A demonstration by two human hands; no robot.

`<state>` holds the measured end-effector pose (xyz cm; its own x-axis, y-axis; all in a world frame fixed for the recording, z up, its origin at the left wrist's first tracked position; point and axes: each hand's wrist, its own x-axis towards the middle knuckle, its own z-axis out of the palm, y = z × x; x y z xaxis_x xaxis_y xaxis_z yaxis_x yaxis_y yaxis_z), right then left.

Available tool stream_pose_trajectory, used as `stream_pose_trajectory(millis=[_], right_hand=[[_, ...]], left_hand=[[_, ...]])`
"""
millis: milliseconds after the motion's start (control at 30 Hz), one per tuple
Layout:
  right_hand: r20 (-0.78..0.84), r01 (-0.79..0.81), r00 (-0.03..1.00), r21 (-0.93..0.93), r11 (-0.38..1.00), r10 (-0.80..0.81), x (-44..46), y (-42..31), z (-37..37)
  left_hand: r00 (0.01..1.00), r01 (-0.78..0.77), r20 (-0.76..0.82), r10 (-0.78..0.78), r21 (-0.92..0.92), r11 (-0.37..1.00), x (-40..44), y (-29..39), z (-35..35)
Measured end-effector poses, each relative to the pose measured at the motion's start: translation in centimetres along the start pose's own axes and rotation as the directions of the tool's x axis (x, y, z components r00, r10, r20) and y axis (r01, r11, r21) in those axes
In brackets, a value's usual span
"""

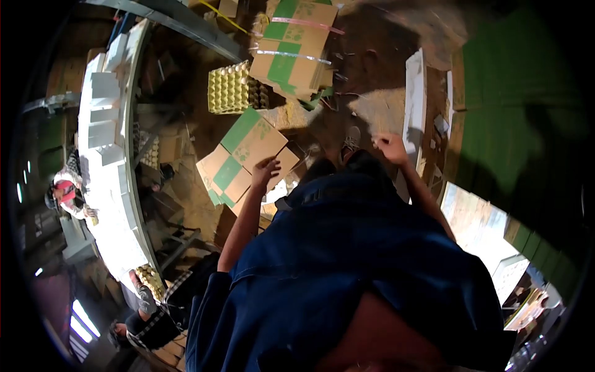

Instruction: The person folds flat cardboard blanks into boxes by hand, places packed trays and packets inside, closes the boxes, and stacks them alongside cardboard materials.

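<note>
My left hand (266,172) hovers over or against the near edge of a stack of flat cardboard boxes (248,146) with green stripes. Its fingers are loosely bent and apart, and nothing shows in them. Whether the fingertips touch the cardboard I cannot tell. On the other side of my body, my right hand (390,147) hangs in the air with loosely curled, parted fingers and no visible object. It is nearest to a white-sided ledge (414,102). Below, between the hands, my shoe (352,137) shows on the floor.
Ahead stands a strapped bundle of flat boxes (294,53) beside a stack of egg trays (228,88). A long, brightly lit white table (118,204) runs along the left. A person (68,189) works there; another person's arm (144,297) reaches toward eggs. Green panels (520,80) are at right.
</note>
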<state>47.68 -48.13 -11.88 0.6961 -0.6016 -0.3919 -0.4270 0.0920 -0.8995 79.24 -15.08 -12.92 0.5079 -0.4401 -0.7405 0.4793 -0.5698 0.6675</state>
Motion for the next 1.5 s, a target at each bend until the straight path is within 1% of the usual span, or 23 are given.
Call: stream_pose_trajectory(millis=[67, 200, 267, 333, 400, 433, 467, 533, 567, 600, 667, 700, 767, 833, 900, 1000, 1133, 1167, 1200, 1267, 1300, 1400, 1500], right_hand=[[0.043, 0.077, 0.997, -0.288, 0.955, -0.067, 4.7, -3.7, -1.3], [0.035, 0.212, 0.976, -0.377, 0.902, -0.215, 16.2, 0.1, -4.9], [0.005, -0.056, 0.998, -0.204, 0.977, 0.059, 18.3, -4.5, -6.2], [-0.007, 0.018, 1.000, -0.283, 0.959, -0.020, 20.4, -5.5, -7.9], [-0.029, 0.121, 0.987, -0.497, 0.859, -0.156, 21.2, -7.0, -9.4], [-0.147, -0.088, 0.988, -0.336, 0.938, 0.040, 21.3, -8.6, -9.4], [-0.134, -0.106, 0.989, -0.359, 0.927, 0.061, 21.6, -8.5, -9.8], [-0.263, -0.204, 0.955, -0.242, 0.949, 0.138, 23.4, -8.4, -10.8], [-0.245, -0.250, 0.951, -0.239, 0.938, 0.191, 24.3, -9.1, -11.0], [-0.249, -0.260, 0.948, -0.249, 0.933, 0.198, 25.1, -9.3, -11.0], [-0.342, -0.273, 0.919, -0.189, 0.943, 0.197, 27.5, -12.2, -10.6], [-0.327, -0.239, 0.932, -0.241, 0.941, 0.153, 30.0, -10.8, -12.1], [-0.314, -0.250, 0.935, -0.252, 0.935, 0.165, 34.0, -13.3, -11.1], [-0.324, -0.342, 0.905, -0.162, 0.926, 0.277, 39.0, -15.1, -10.0], [-0.241, -0.230, 0.954, -0.213, 0.950, 0.177, 45.2, -13.3, -10.6], [-0.253, -0.221, 0.956, -0.293, 0.930, 0.147, 52.8, -13.8, -8.9], [-0.042, -0.264, 0.964, -0.295, 0.918, 0.264, 62.2, -11.1, -6.7], [0.047, -0.297, 0.946, -0.269, 0.916, 0.320, 63.2, -10.5, -5.9], [0.053, -0.302, 0.943, -0.274, 0.913, 0.328, 64.1, -10.0, -5.4], [0.311, -0.557, 0.732, -0.239, 0.795, 0.606, 65.6, -10.1, -4.1], [0.310, -0.473, 0.774, -0.297, 0.830, 0.552, 65.8, -9.2, -3.6], [0.302, -0.508, 0.719, -0.386, 0.770, 0.626, 67.1, -7.6, -3.1], [0.287, -0.493, 0.747, -0.366, 0.789, 0.600, 65.2, -8.0, -3.0]], left_hand=[[0.997, -0.069, -0.030, 0.070, 0.005, 0.998, 1.7, 2.6, 0.5], [0.997, -0.077, -0.016, 0.076, -0.083, 0.994, 6.7, 6.1, 0.8], [0.994, -0.110, -0.005, 0.110, -0.140, 0.984, 9.4, 7.0, 1.8], [0.997, -0.080, -0.030, 0.074, -0.268, 0.960, 11.4, 8.4, 3.4], [0.997, 0.046, -0.041, -0.065, -0.353, 0.934, 14.3, 8.7, 4.8], [0.994, 0.095, -0.008, -0.105, -0.364, 0.927, 16.0, 8.4, 5.1], [0.991, 0.121, -0.001, -0.132, -0.386, 0.914, 16.9, 7.8, 5.6], [0.981, 0.153, -0.030, -0.190, -0.477, 0.865, 19.9, 7.8, 5.5], [0.972, 0.181, -0.027, -0.233, -0.546, 0.818, 21.4, 7.4, 5.3], [0.970, 0.193, -0.016, -0.242, -0.551, 0.812, 22.4, 6.7, 5.3], [0.903, 0.180, -0.143, -0.405, -0.731, 0.659, 25.0, 7.2, 5.3], [0.892, 0.193, -0.144, -0.428, -0.736, 0.649, 26.0, 7.2, 5.1], [0.880, 0.201, -0.147, -0.452, -0.748, 0.633, 27.8, 6.5, 4.3], [0.862, 0.198, -0.151, -0.484, -0.778, 0.596, 28.4, 6.3, 4.5], [0.838, 0.211, -0.149, -0.525, -0.799, 0.564, 29.4, 6.5, 4.8], [0.852, 0.184, -0.119, -0.510, -0.844, 0.504, 30.5, 6.5, 5.9], [0.929, 0.082, -0.059, -0.365, -0.930, 0.359, 31.7, 7.0, 7.3], [0.973, 0.002, -0.065, -0.223, -0.958, 0.286, 32.1, 6.3, 7.8], [0.971, 0.035, -0.019, -0.239, -0.975, 0.220, 32.9, 5.9, 7.9], [0.971, 0.024, -0.046, -0.235, -0.958, 0.285, 33.4, 6.0, 8.7], [0.969, 0.012, -0.046, -0.244, -0.973, 0.230, 33.5, 6.1, 9.1], [0.937, -0.018, -0.104, -0.334, -0.968, 0.251, 33.1, 6.9, 9.9], [0.918, -0.077, -0.181, -0.354, -0.954, 0.289, 32.9, 6.4, 10.7]])
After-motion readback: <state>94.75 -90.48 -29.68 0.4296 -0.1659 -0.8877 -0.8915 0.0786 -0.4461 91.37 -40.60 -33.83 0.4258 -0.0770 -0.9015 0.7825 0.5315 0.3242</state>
